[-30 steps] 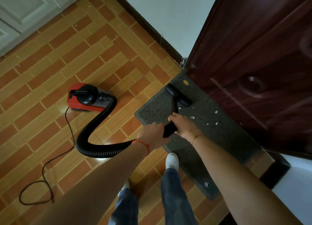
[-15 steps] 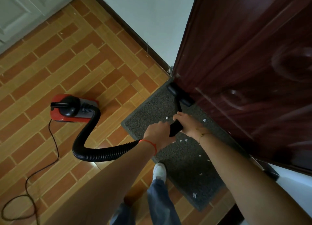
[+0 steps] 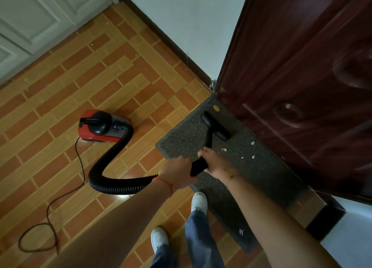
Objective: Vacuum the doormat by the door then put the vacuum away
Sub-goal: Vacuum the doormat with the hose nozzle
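Note:
A dark grey doormat [image 3: 259, 167] lies along the foot of the dark red door [image 3: 302, 76]. White paper scraps [image 3: 224, 149] dot the mat. The black vacuum nozzle [image 3: 215, 128] rests on the mat's far end, close to a yellow spot [image 3: 216, 107]. My right hand [image 3: 214, 161] grips the black wand [image 3: 198, 166] just behind the nozzle. My left hand [image 3: 178, 172] holds the wand's rear end where the ribbed hose [image 3: 112, 167] joins. The hose curves back to the red and black vacuum body [image 3: 101, 127] on the tiled floor.
The power cord [image 3: 60, 197] trails in loops over the orange tiled floor at the left. My feet in white shoes [image 3: 199, 202] stand at the mat's near edge. A white wall with dark skirting [image 3: 181, 52] and white panelled doors [image 3: 40, 16] lie behind.
The nozzle has slid a little back along the mat away from the door's foot, uncovering the yellow spot. Both hands keep their hold on the wand.

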